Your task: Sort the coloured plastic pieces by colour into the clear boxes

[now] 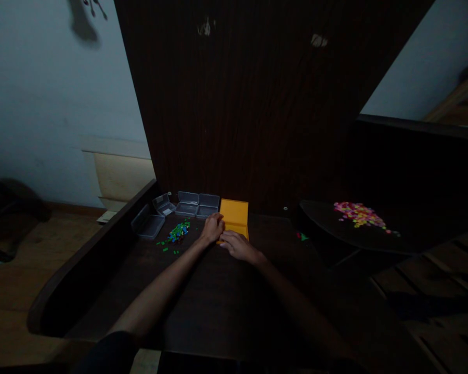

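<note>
A yellow plastic box (234, 212) lies on the dark table against the upright panel, its lid tipped back. My left hand (213, 227) is closed at the box's left edge, fingers curled over its side. Across the near left corner lies my right hand (237, 245), fingers bent together on the front rim. The two hands' fingertips nearly meet there, and they hide part of the box's inside. To the left of my left hand is a loose pile of small green, blue and dark pieces (178, 232).
Clear plastic cases (187, 203) with raised lids stand along the back left, with another clear case (153, 226) nearer. Pink and yellow small pieces (359, 214) cover part of a raised shelf at right. Red and green bits (303, 237) lie below it. A raised side board (97, 257) borders the left.
</note>
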Demonstrator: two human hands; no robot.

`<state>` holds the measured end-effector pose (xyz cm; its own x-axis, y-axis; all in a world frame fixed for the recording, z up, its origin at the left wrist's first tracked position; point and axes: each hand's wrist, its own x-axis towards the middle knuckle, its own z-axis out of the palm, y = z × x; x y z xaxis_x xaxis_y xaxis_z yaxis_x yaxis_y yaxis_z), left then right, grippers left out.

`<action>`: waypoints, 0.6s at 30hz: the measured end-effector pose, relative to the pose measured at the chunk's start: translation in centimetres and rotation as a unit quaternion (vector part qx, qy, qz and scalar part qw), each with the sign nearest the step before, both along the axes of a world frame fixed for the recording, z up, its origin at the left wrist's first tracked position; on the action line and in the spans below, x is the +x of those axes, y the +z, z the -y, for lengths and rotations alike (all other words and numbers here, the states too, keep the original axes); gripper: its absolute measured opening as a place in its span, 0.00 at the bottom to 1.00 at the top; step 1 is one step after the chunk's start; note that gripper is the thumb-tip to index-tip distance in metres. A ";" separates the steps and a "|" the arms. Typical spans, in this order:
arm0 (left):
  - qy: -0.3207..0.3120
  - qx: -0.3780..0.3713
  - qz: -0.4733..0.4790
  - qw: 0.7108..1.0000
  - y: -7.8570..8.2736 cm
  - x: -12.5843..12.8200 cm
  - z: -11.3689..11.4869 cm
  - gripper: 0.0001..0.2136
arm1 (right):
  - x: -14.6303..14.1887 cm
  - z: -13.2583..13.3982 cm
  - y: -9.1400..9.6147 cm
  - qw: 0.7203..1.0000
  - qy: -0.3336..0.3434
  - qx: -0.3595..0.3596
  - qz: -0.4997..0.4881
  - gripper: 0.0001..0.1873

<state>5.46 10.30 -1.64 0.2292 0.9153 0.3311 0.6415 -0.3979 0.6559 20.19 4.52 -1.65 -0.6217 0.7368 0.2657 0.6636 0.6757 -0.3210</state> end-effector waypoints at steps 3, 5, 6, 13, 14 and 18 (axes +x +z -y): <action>0.008 0.012 -0.001 1.000 0.5 -0.1 0.6 0.11 | 0.1 -0.6 -0.3 1.000 0.002 0.003 -0.017 0.05; 0.013 0.027 0.001 1.000 1.1 -0.6 1.4 0.12 | 0.3 -1.2 -0.6 1.000 -0.003 0.006 -0.019 0.05; 0.014 0.036 0.002 0.999 1.5 -1.1 1.9 0.12 | 0.4 -1.5 -0.7 1.000 -0.005 0.007 -0.020 0.05; 0.049 0.093 -0.049 0.993 2.5 -10.0 5.9 0.12 | 1.2 -3.5 -1.4 0.999 -0.006 0.015 -0.041 0.08; 0.062 0.105 -0.073 0.990 2.3 -11.5 6.5 0.13 | 1.2 -3.7 -1.5 0.999 -0.006 0.015 -0.044 0.09; 0.079 0.097 -0.164 0.978 1.1 -15.8 8.4 0.23 | 1.2 -4.3 -1.7 0.998 -0.007 0.018 -0.054 0.09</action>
<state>-10.36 1.88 -0.56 0.2131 0.8755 0.4338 0.8686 -0.3730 0.3261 21.42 8.85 -3.30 -0.5776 0.7340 0.3573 0.6354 0.6790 -0.3677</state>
